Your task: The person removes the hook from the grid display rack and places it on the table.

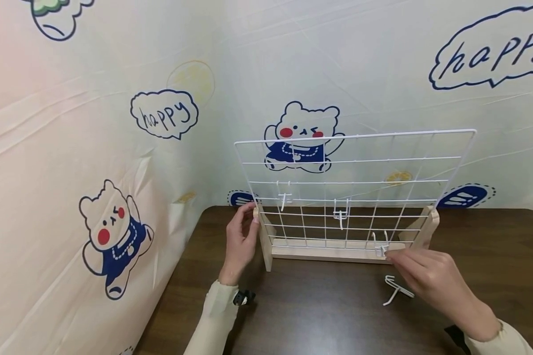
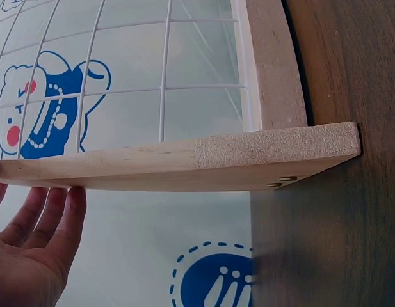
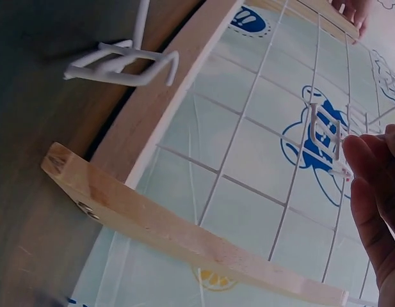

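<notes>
A white wire grid (image 1: pixel 355 138) leans back in a wooden stand with a left side panel (image 1: pixel 265 246) and a right side panel (image 1: pixel 428 231). My left hand (image 1: pixel 241 239) grips the upper end of the left panel, thumb in front; in the left wrist view its fingers (image 2: pixel 72 220) press the panel's outer face. Near the grid's lower right, my right hand (image 1: pixel 431 276) pinches a white wire hook (image 1: pixel 380 250) by its arm, its frame overlapping the grid wires. Two more hooks hang on the grid, one upper left (image 1: pixel 284 198), one mid-grid (image 1: pixel 341 215).
Another white hook (image 1: pixel 398 289) lies loose on the dark wooden table (image 1: pixel 320 310), in front of the stand and close to my right hand. The stand's wooden base bar (image 1: pixel 320 255) runs between the panels. A printed cloth (image 1: pixel 231 98) hangs behind and to the left.
</notes>
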### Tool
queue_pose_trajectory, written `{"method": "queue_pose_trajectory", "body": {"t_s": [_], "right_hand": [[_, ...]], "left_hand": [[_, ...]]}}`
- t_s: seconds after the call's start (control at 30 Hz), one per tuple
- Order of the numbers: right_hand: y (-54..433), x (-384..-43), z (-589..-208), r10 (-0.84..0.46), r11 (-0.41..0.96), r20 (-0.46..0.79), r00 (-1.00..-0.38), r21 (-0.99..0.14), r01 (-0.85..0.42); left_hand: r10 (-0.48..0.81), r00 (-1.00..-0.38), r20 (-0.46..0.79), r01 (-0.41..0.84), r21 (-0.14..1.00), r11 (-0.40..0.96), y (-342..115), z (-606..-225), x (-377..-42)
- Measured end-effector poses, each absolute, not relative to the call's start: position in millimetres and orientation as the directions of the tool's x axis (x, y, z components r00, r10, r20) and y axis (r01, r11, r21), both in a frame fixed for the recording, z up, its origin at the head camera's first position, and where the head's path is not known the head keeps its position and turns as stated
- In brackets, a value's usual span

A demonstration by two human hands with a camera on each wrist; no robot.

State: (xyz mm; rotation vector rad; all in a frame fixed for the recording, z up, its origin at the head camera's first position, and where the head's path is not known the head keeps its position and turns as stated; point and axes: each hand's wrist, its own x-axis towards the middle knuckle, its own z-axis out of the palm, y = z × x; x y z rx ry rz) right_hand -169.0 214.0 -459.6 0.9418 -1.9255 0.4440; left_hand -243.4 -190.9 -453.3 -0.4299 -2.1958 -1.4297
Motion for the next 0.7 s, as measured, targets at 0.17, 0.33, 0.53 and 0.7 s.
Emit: {"method": "queue_pose_trajectory", "body": {"t_s": [0.17,0.33,0.53,0.7], "right_hand": [[213.9,-167.2,-462.9,-0.445,0.640,0.848,-0.287,0.077,-0.764],[213.1,-168.1,-464.1,-0.449,0.628,0.851,-0.273,0.083,-0.774],[210.7,-168.7,-465.3,-0.452,0.620,0.852,-0.264,0.087,-0.780],[209.0,-168.7,-468.3,-0.453,0.611,0.852,-0.264,0.081,-0.787]], "left_hand": [[-0.003,-0.835,0.550,0.502,0.765,0.404,-191.2,-454.1,-243.1],[-0.002,-0.831,0.557,0.508,0.759,0.406,-191.6,-454.0,-243.4],[-0.001,-0.827,0.562,0.514,0.757,0.404,-192.2,-452.6,-242.9],[0.000,-0.834,0.551,0.503,0.761,0.410,-191.9,-452.9,-242.7]]}}
